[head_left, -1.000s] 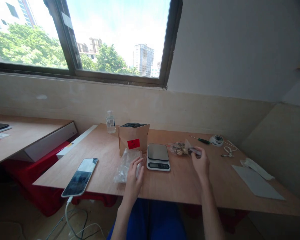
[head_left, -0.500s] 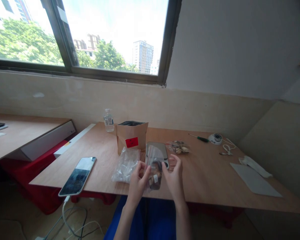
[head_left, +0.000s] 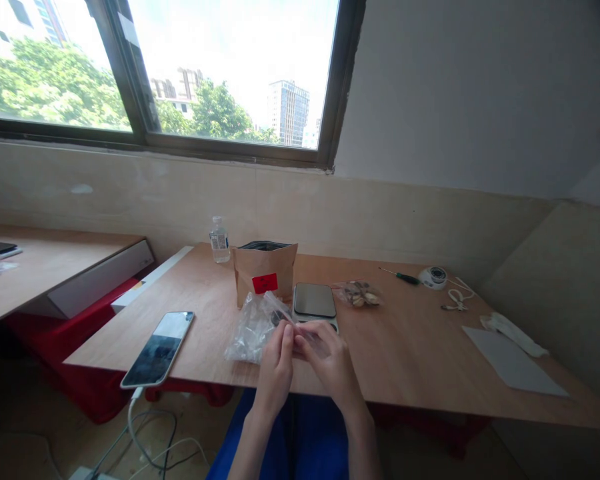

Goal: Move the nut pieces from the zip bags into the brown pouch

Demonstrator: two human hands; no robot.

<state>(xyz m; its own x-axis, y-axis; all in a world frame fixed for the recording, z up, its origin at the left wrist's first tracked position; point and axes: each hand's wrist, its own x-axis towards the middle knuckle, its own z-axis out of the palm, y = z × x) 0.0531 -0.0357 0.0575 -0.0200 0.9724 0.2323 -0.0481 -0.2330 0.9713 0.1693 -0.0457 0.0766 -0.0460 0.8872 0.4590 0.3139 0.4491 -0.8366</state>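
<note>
My left hand [head_left: 277, 363] and my right hand [head_left: 327, 360] meet above the near edge of the wooden table [head_left: 410, 353], both pinching a small clear plastic bag [head_left: 284, 315] with dark contents. Just left of my hands lies a pile of empty clear bags [head_left: 247, 328]. Behind my hands sits a small kitchen scale [head_left: 314, 302] with a steel top. A brown paper pouch with a red label [head_left: 265, 272] stands open to the scale's left. A filled clear bag of nuts [head_left: 357, 294] lies right of the scale.
A phone [head_left: 159, 348] lies at the table's left edge with a white cable hanging down. A small water bottle [head_left: 219, 240] stands at the back. At the right are a green screwdriver [head_left: 399, 276], a round white device [head_left: 433, 276], a cable and a grey sheet [head_left: 514, 361].
My right hand left the nut bag by the scale and came to the middle. Both hands now hold a small bag, which has turned from hanging upright to lying flatter between my fingers.
</note>
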